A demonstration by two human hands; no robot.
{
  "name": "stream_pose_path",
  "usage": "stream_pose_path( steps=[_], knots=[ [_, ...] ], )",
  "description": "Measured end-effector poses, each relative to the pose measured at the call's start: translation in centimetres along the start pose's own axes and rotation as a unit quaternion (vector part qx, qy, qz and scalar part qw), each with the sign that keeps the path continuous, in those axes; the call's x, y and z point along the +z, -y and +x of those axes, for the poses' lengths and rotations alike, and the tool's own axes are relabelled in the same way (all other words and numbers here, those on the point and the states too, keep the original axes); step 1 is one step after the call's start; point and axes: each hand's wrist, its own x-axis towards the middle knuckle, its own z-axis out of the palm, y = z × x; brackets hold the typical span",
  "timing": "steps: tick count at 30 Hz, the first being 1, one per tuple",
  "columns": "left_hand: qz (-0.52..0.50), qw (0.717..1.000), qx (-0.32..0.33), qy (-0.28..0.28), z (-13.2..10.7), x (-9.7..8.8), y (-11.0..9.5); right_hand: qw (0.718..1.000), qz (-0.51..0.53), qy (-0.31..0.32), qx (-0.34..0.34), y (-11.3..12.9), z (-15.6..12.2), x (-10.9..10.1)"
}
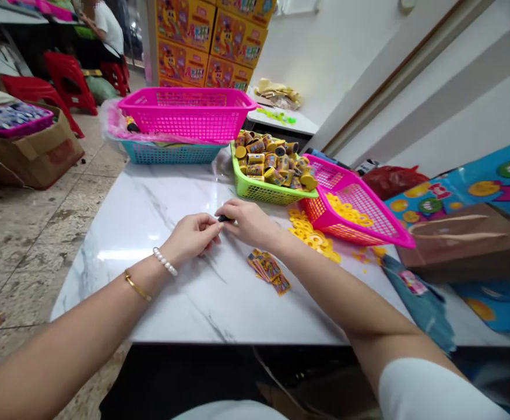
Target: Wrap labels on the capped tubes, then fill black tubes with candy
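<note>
My left hand [196, 234] and my right hand [249, 223] meet over the white marbled table. A small dark piece [224, 218] shows between the fingers of my right hand, most of it covered. My left fingers are pinched together against it; what they hold is hidden. Just in front of my right forearm lies a loose pile of printed labels [268, 269]. Beyond my hands stands a green basket [263, 191] full of small yellow printed cups [276, 163], some with dark ends. Yellow ring-shaped pieces [316, 238] are spread beside my right forearm.
A pink basket [381, 224] with yellow pieces stands at the right, near a brown paper bag [464, 245]. Another pink basket [189, 119] rests on a blue one [171, 153] at the back left. Stacked printed cartons [189, 58], red stools [69, 81] and a seated person lie beyond.
</note>
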Motion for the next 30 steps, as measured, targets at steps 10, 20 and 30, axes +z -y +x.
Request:
stream_pose_path(
  steps=[10, 20, 30],
  knots=[
    [0.045, 0.999, 0.003, 0.007, -0.8, 0.6, -0.2, 0.969, 0.132, -0.199, 0.066, -1.7, -11.6, 0.5],
    [0.052, 0.997, 0.024, 0.052, -1.4, 1.4, 0.5, 0.949, 0.186, -0.243, 0.078, -1.7, -14.5, 2.9],
    [0.016, 0.999, 0.009, 0.027, -1.4, 1.3, -0.4, 0.973, 0.181, -0.135, 0.043, -3.8, -13.6, 1.3]
  ],
)
